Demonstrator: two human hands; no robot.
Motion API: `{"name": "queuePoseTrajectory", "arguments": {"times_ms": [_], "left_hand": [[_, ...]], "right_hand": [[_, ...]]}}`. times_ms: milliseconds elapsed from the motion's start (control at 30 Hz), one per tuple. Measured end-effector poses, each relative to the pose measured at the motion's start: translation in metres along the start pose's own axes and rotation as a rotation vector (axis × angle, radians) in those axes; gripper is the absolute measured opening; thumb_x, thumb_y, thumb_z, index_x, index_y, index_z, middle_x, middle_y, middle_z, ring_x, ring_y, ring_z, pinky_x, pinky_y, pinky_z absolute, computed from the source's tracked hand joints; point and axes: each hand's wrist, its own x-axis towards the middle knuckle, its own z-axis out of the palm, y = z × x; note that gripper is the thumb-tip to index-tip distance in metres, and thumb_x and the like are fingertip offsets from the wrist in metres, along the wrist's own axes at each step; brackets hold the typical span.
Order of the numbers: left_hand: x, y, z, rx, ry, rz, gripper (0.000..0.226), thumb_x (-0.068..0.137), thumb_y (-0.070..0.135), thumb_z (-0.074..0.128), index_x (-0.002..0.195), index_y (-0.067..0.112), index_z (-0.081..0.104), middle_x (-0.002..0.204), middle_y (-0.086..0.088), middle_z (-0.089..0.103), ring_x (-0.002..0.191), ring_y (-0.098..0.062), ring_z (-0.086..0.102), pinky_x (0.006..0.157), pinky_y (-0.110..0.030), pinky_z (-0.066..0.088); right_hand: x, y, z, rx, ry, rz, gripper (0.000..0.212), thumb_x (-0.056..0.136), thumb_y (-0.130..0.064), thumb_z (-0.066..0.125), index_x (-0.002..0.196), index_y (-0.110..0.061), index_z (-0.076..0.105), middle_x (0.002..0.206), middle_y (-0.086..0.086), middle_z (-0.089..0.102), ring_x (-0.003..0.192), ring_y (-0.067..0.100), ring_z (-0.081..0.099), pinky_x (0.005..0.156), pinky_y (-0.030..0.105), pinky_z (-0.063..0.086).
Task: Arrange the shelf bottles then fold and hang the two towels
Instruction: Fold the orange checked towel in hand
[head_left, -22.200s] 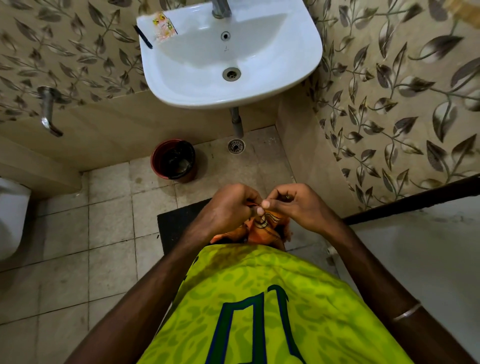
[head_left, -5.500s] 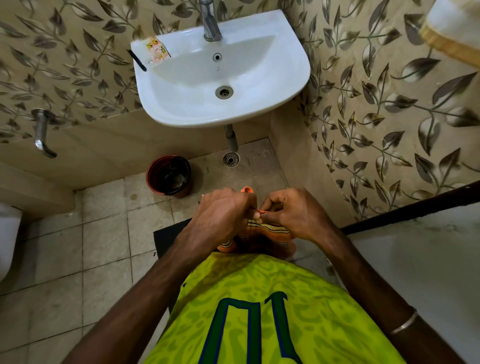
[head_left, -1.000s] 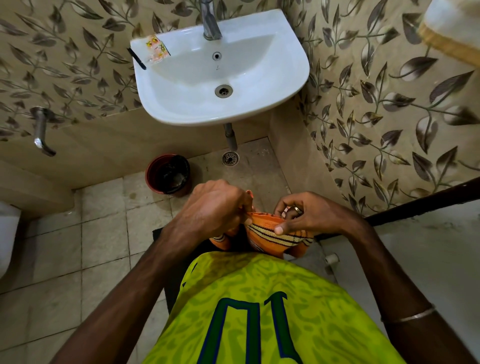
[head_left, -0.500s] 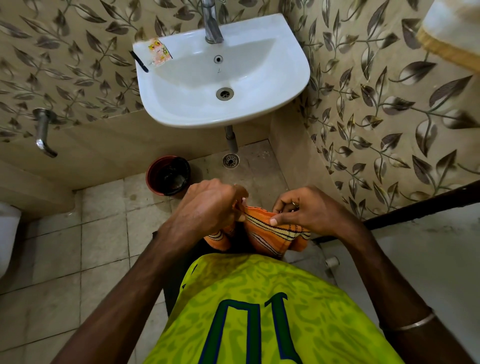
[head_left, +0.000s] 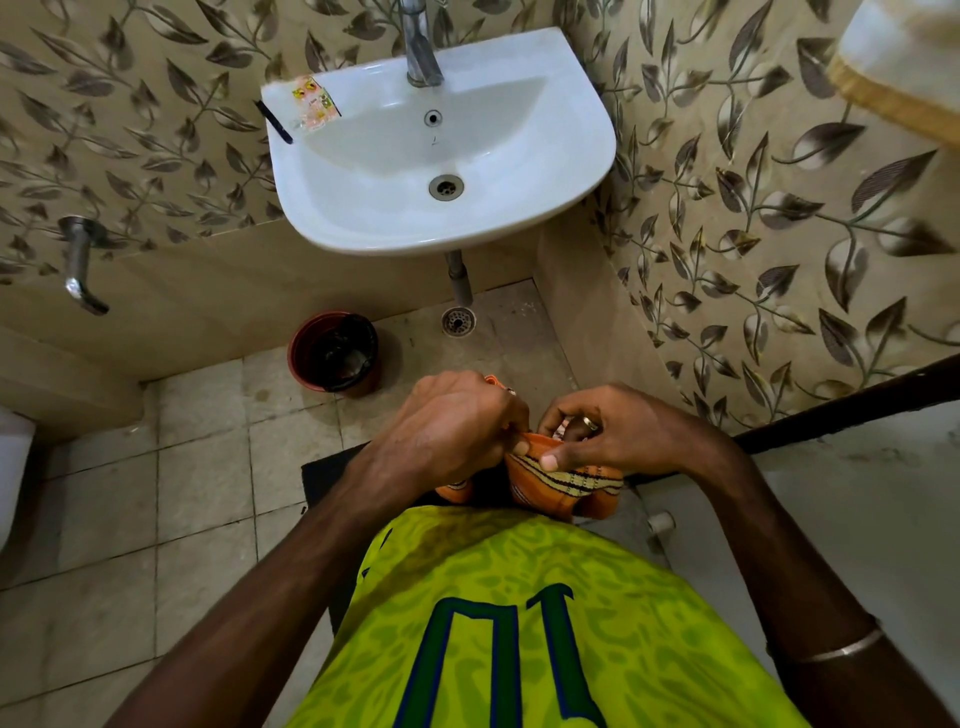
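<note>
An orange towel (head_left: 563, 483) with cream and dark stripes is bunched up in front of my stomach. My left hand (head_left: 452, 426) grips its left part, thumb pressed on the top edge. My right hand (head_left: 613, 431) pinches the same top edge, close beside the left, a ring on one finger. Most of the cloth hangs hidden under my hands and behind my green shirt. A second towel (head_left: 904, 62), white with a yellow border, hangs at the top right on the wall. No shelf or bottles are in view.
A white sink (head_left: 441, 156) with a tap juts from the wall ahead, a sachet (head_left: 314, 104) on its rim. A red bin (head_left: 335, 351) stands on the tiled floor below. A wall tap (head_left: 78, 265) is at left, a dark mat (head_left: 332, 478) underfoot, a floor drain (head_left: 458, 320) under the sink.
My hands have come closer together on the towel's top edge, bunching the cloth; a second ago they held it spread a little wider.
</note>
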Motion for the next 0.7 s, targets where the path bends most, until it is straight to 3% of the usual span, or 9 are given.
{"name": "queuePoseTrajectory", "arguments": {"times_ms": [67, 233, 367, 567, 700], "left_hand": [[-0.001, -0.001, -0.002, 0.010, -0.007, 0.005, 0.025, 0.095, 0.041, 0.060, 0.119, 0.035, 0.065, 0.097, 0.005, 0.069, 0.086, -0.016, 0.061, 0.064, -0.028, 0.045], [-0.004, -0.008, -0.005, -0.002, -0.080, -0.001, 0.028, 0.095, 0.044, 0.059, 0.120, 0.034, 0.066, 0.101, 0.006, 0.070, 0.092, -0.015, 0.065, 0.072, -0.031, 0.055], [-0.005, -0.010, -0.004, 0.045, -0.107, -0.020, 0.028, 0.095, 0.044, 0.060, 0.121, 0.034, 0.066, 0.099, 0.006, 0.069, 0.090, -0.014, 0.065, 0.069, -0.030, 0.054], [-0.006, -0.014, -0.005, 0.036, -0.092, -0.066, 0.028, 0.096, 0.041, 0.059, 0.122, 0.033, 0.066, 0.100, 0.006, 0.068, 0.089, -0.015, 0.062, 0.076, -0.033, 0.056], [-0.008, -0.020, -0.008, 0.016, -0.099, -0.087, 0.029, 0.096, 0.044, 0.058, 0.121, 0.033, 0.066, 0.103, 0.007, 0.069, 0.092, -0.013, 0.062, 0.076, -0.032, 0.054]], "right_hand": [[0.001, 0.005, -0.002, -0.035, -0.073, 0.043, 0.028, 0.081, -0.039, 0.081, 0.104, -0.026, 0.071, 0.097, -0.005, 0.077, 0.088, 0.008, 0.075, 0.075, 0.031, 0.064], [-0.001, 0.009, -0.004, -0.041, -0.090, 0.077, 0.028, 0.081, -0.040, 0.081, 0.102, -0.025, 0.070, 0.097, -0.005, 0.077, 0.086, 0.008, 0.074, 0.072, 0.027, 0.062], [-0.003, 0.004, -0.007, -0.030, -0.068, 0.072, 0.027, 0.081, -0.039, 0.080, 0.101, -0.025, 0.068, 0.090, -0.013, 0.074, 0.082, 0.002, 0.073, 0.063, 0.017, 0.053], [-0.003, 0.000, -0.007, -0.081, -0.030, 0.067, 0.023, 0.081, -0.032, 0.082, 0.098, -0.023, 0.069, 0.088, -0.012, 0.074, 0.081, 0.000, 0.073, 0.068, 0.026, 0.061], [-0.002, 0.003, -0.007, -0.056, -0.011, 0.033, 0.012, 0.083, -0.029, 0.081, 0.090, -0.023, 0.072, 0.086, -0.010, 0.078, 0.081, 0.005, 0.075, 0.067, 0.023, 0.060]]}}
